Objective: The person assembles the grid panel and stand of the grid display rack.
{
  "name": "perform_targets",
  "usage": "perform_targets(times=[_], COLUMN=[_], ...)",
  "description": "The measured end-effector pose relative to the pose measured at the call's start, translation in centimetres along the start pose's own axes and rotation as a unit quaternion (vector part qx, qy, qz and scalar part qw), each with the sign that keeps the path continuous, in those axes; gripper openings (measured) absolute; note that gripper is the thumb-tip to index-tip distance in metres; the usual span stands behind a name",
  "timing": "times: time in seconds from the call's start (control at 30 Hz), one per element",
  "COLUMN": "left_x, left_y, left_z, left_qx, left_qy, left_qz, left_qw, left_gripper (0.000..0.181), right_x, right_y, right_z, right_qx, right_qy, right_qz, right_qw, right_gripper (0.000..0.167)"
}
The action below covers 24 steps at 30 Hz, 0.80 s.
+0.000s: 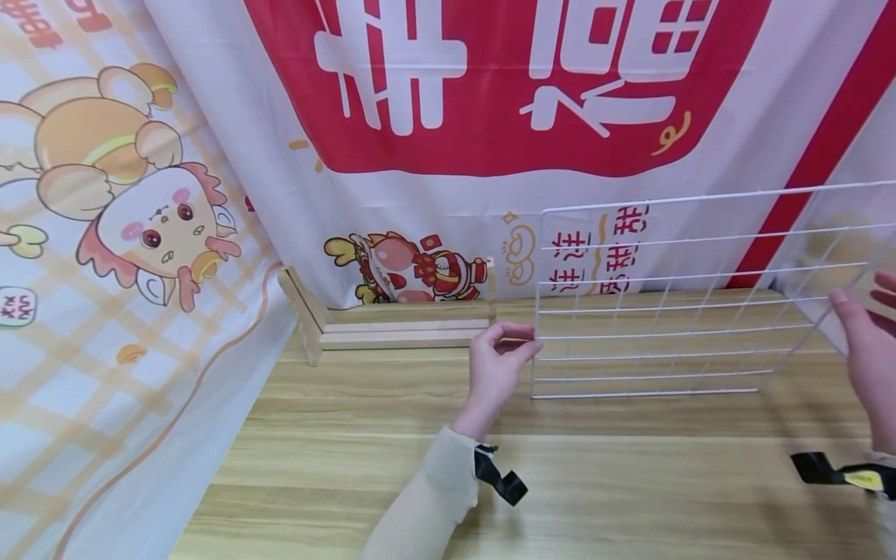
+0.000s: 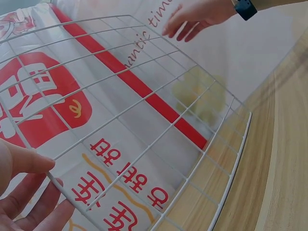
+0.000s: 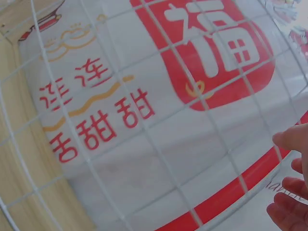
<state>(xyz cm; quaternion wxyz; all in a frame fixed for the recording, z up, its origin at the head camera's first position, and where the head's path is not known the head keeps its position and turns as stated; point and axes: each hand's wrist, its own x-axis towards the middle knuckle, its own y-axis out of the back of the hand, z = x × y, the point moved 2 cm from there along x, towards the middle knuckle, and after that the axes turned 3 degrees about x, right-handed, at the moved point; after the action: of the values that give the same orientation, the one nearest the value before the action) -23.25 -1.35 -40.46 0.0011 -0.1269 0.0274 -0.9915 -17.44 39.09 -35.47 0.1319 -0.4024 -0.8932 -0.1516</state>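
**Left grip [image 1: 495, 367] pinches the side edge of a white wire grid [image 1: 654, 333]**

The person's left grip holds that edge between thumb and fingers, low down on the grid's left side. The right grip [image 1: 871, 354] is spread, its thumb and fingers apart, just beside the grid's right end; whether it touches the wire, I cannot tell.

The grid is raised on its long side above the desk [image 1: 560, 498], in front of the white rear cloth [image 1: 448, 202] with its red panel and lettering. Whether its bottom wire meets the desk is unclear.

A pale wooden frame [image 1: 406, 339] lies on the desk to the left, near the rear cloth, its right end partly behind the left grip. A checked cloth [image 1: 140, 327] with a cartoon figure hangs at far left. A black strap [image 1: 500, 476] circles the left wrist.
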Motion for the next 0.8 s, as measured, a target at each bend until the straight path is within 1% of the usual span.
perform_targets(times=[0.1, 0.3, 0.4, 0.53, 0.63, 0.8], left_x=[0.0, 0.1, 0.1, 0.0, 0.0, 0.0], left_y=[0.0, 0.0, 0.0, 0.0, 0.0, -0.1], left_z=[0.0, 0.0, -0.1, -0.2, -0.2, -0.1], left_qx=[0.000, 0.002, 0.001, 0.000, -0.001, 0.000], left_qy=[-0.001, -0.004, -0.002, 0.001, 0.000, -0.006], left_qz=[0.000, -0.001, -0.003, -0.004, -0.003, -0.005], left_qw=[1.0000, 1.0000, 1.0000, 1.0000, 1.0000, 1.0000], left_gripper=[0.023, 0.023, 0.023, 0.023, 0.023, 0.022], right_x=[-0.5, -1.3, -1.7, -2.1, -2.3, -2.4], right_y=[0.0, -0.3, -0.6, -1.1, -1.3, -1.7], right_z=[-1.2, -2.8, -3.2, -3.5, -3.7, -4.0], right_qx=[-0.010, -0.008, 0.004, 0.002, 0.008, 0.038], right_qy=[0.020, 0.039, 0.040, 0.045, 0.056, 0.069], right_qz=[-0.005, -0.028, -0.036, -0.049, -0.065, -0.101], right_qw=[0.9997, 0.9988, 0.9985, 0.9978, 0.9963, 0.9918], right_gripper=[0.043, 0.039, 0.038, 0.038, 0.039, 0.040])
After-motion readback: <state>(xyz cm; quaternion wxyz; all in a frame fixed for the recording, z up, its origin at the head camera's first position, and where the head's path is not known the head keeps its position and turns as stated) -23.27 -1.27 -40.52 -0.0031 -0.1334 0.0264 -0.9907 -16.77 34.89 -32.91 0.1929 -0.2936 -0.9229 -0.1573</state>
